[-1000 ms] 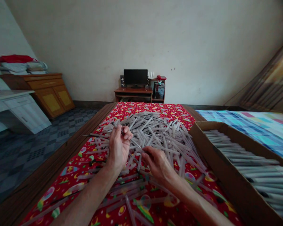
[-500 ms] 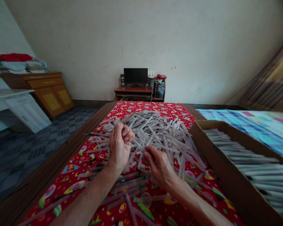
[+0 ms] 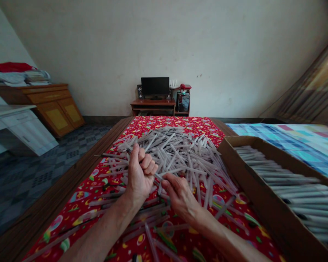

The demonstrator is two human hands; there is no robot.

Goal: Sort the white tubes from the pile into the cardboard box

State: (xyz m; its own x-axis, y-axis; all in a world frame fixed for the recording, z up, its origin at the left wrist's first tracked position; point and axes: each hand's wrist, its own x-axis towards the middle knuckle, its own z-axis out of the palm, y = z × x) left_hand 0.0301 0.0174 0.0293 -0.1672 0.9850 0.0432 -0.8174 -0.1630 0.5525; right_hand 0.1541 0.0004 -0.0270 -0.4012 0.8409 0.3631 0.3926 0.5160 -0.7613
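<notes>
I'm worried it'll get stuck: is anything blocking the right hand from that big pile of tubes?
Nothing visible does. The right hand is at the near edge of the pile of tubes; the left hand hides some on the left, and the cardboard box stands to the right, not between.

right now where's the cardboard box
In the head view, the open cardboard box sits at the right, between the pile of translucent tubes and the plaid cloth, to the right of the right hand.
</notes>
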